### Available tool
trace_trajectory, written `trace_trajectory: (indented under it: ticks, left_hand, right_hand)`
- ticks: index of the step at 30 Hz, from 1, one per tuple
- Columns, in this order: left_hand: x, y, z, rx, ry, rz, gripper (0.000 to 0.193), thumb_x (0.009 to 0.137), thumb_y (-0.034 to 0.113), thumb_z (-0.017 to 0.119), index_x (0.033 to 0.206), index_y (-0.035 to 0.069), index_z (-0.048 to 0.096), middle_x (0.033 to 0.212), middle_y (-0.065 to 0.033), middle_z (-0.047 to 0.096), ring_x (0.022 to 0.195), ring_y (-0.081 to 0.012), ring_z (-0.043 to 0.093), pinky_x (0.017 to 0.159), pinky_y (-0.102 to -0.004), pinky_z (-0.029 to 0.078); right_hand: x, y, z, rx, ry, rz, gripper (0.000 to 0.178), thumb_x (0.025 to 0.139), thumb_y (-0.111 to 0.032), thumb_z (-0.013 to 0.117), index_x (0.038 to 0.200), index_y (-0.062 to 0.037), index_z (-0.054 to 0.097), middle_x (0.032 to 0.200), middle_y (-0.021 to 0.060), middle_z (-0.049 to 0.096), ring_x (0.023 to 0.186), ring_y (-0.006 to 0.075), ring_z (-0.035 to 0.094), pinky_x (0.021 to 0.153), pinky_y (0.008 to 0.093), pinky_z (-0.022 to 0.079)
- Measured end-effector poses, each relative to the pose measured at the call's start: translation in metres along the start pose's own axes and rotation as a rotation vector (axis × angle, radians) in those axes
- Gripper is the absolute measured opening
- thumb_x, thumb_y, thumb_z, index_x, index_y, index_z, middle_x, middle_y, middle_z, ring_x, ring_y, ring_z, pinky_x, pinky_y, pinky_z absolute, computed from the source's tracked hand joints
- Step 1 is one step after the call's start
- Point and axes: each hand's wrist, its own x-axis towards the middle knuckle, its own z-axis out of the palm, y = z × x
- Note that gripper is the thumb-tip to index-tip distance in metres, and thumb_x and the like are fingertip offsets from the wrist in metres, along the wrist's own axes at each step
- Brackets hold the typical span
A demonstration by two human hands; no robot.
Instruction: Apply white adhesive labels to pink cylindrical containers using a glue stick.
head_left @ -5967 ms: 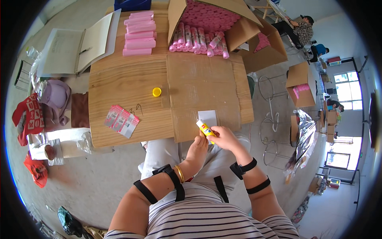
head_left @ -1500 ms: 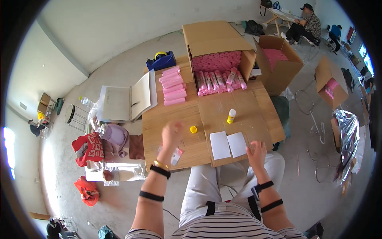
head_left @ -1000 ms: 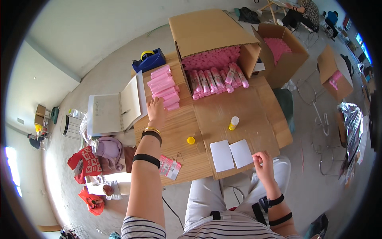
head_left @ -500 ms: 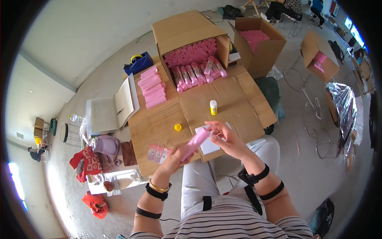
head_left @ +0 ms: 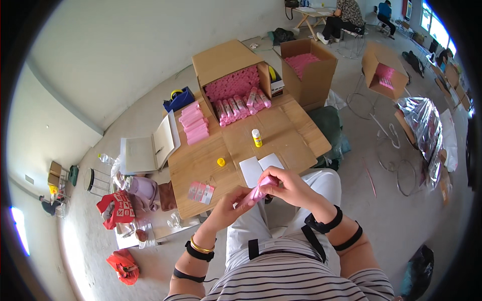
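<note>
A smooth pink roll is held between both my hands, low over the table's near edge. My left hand is closed round its lower left end, and my right hand grips the upper right end with thumb and fingers. Just beyond them lie white paper sheets. A glue stick with a yellow label stands uncapped on a cardboard sheet. To its left sits a round yellow cap. Small pink and grey printed labels rest near the left hand.
Plain pink rolls line the table's left side. Behind, an open carton holds many rolls, labelled ones in front. An open notebook, a blue tape dispenser and a second carton surround the table. People sit far back.
My right hand, earlier open beside the roll's upper end, has closed on it. The roll has come lower and nearer me. The whole view has shifted slightly.
</note>
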Motion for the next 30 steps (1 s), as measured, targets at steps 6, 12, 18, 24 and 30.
trace_trajectory:
  ticks: [6,12,18,24,30]
  left_hand:
    - [-0.004,0.022,0.016,-0.205,-0.063,-0.04,0.041,0.098,0.036,0.054,0.118,0.0,0.053,0.088,0.0001,0.055,0.073,-0.0054,0.048,0.063,-0.021,0.04]
    - [-0.015,0.032,0.027,-0.269,-0.039,0.035,0.049,0.098,0.045,0.05,0.121,0.001,0.049,0.086,-0.0013,0.054,0.07,-0.0066,0.046,0.062,-0.0209,0.038]
    - [-0.022,0.032,0.037,-0.406,-0.003,0.092,0.05,0.099,0.047,0.046,0.121,0.002,0.051,0.088,-0.0024,0.056,0.07,-0.0071,0.048,0.06,-0.0206,0.039]
    - [-0.023,0.029,0.041,-0.36,0.056,0.135,0.047,0.1,0.042,0.048,0.123,0.002,0.052,0.096,-0.0019,0.059,0.079,-0.008,0.053,0.07,-0.0224,0.042]
    - [-0.023,0.035,0.047,-0.286,0.14,0.173,0.046,0.098,0.038,0.054,0.126,0.001,0.052,0.114,-0.0029,0.057,0.104,-0.0103,0.051,0.092,-0.0263,0.039]
  right_hand:
    - [-0.022,-0.013,-0.003,0.207,0.062,-0.03,0.029,0.089,-0.017,0.07,0.11,-0.0028,0.057,0.089,0.0051,0.063,0.08,0.0092,0.058,0.073,0.0245,0.048]
    - [-0.039,-0.027,-0.003,0.481,0.113,-0.027,0.035,0.087,-0.016,0.073,0.114,-0.0027,0.054,0.092,0.0035,0.063,0.084,0.0085,0.06,0.076,0.0241,0.049]
    - [-0.05,-0.031,0.006,0.321,0.178,-0.055,0.02,0.087,-0.016,0.072,0.095,-0.0033,0.059,0.088,0.0001,0.061,0.078,0.0073,0.057,0.075,0.023,0.046]
    - [-0.057,-0.039,0.013,0.51,0.19,-0.179,0.016,0.089,-0.014,0.069,0.087,-0.0047,0.057,0.091,0.001,0.059,0.082,0.0063,0.056,0.075,0.0229,0.046]
    - [-0.057,-0.049,0.013,0.516,0.253,-0.113,0.017,0.09,-0.015,0.068,0.089,-0.0027,0.057,0.09,0.0008,0.06,0.083,0.0058,0.056,0.075,0.0218,0.046]
